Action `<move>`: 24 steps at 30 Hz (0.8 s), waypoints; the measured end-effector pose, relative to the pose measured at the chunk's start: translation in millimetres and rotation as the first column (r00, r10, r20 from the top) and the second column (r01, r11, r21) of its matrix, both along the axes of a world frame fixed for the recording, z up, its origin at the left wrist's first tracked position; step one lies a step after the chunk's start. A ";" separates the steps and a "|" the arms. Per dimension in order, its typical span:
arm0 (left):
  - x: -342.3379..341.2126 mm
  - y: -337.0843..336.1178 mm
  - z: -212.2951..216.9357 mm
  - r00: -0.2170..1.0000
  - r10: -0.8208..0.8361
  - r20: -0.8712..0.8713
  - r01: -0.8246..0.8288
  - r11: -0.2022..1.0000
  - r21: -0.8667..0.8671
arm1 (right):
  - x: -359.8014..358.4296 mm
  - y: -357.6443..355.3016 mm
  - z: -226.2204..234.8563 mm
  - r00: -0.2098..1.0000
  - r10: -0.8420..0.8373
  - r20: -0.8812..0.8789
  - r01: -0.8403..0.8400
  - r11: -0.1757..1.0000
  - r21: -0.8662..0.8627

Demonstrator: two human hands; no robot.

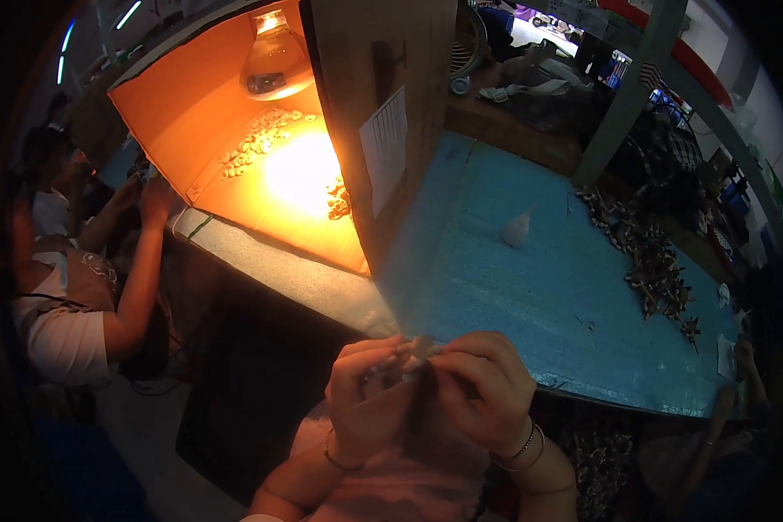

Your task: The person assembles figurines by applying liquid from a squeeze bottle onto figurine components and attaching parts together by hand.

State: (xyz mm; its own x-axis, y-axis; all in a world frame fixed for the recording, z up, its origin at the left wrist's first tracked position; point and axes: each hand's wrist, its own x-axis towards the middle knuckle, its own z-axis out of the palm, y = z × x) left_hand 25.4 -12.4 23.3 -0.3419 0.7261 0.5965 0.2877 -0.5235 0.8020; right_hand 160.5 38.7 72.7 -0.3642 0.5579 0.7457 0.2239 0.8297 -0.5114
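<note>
Head view, blurred piece (pixel 422 348), partly behind fingers (pixel 477 344)

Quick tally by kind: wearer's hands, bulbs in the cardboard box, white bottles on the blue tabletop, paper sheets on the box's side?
Left hand and right hand: 2
Glowing bulb: 1
Pointed white bottle: 1
Paper sheet: 1
Total: 5

Bulb (pixel 274 65) blazing orange, box (pixel 187 109) glowing, white glare inside! Table (pixel 496 304) to right, dim. Left hand (pixel 363 391), right hand (pixel 489 383) in half-light, piece (pixel 422 346) between them blurred. Corners swallowed by black fisheye rim, straight edges bowing.
</note>
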 end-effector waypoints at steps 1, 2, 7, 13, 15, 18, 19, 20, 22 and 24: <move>-0.5 0.4 0.5 1.000 -0.002 0.000 0.002 1.000 0.001 | -0.2 -0.1 0.9 1.000 0.005 -0.002 -0.006 1.000 -0.030; -0.8 0.9 1.2 1.000 0.015 -0.020 -0.015 1.000 0.008 | -0.2 -0.1 2.0 1.000 0.011 -0.005 -0.011 0.998 -0.059; 0.5 0.0 -3.1 0.998 0.036 -0.057 -0.035 0.999 0.010 | 3.6 -1.6 -2.2 0.999 0.027 0.035 -0.024 0.996 -0.088; 8.6 1.6 0.2 0.949 -0.128 0.289 0.164 0.981 -0.101 | -1.4 -10.5 -8.3 0.979 0.010 0.204 0.007 0.997 -0.082; 13.2 -0.3 -3.5 0.911 -0.160 0.381 0.199 0.978 -0.067 | -2.4 -8.1 -19.3 0.974 -0.033 0.222 0.038 0.999 -0.019; 20.6 -9.1 -2.8 0.913 -0.178 0.368 0.231 0.967 -0.105 | 0.8 -5.0 -29.0 0.978 -0.120 0.170 0.105 0.990 0.097; 15.8 -10.9 -5.6 0.922 -0.225 0.316 0.269 0.958 -0.103 | 5.3 -4.0 -28.7 0.983 -0.062 0.172 0.061 0.998 0.011; 11.2 -10.7 -4.2 0.923 -0.225 0.312 0.267 0.959 -0.099 | 9.8 -2.7 -28.8 0.986 -0.003 0.169 0.016 0.997 -0.076; 3.8 -9.2 5.5 0.917 -0.386 0.105 0.389 0.921 -0.013 | 20.2 1.1 -32.4 0.989 0.139 0.050 -0.124 0.966 -0.227; -4.0 -1.1 8.6 0.955 -0.291 -0.054 0.291 0.957 -0.006 | 26.5 1.6 -37.9 0.964 0.249 -0.090 -0.264 0.893 -0.364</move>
State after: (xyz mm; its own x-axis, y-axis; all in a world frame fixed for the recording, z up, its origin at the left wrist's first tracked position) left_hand 21.4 -13.5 31.9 -0.0831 0.7884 0.6095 0.1649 -0.5923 0.7887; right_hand 187.0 40.3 34.8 -0.5061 0.6874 0.5209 0.0017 0.6047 -0.7964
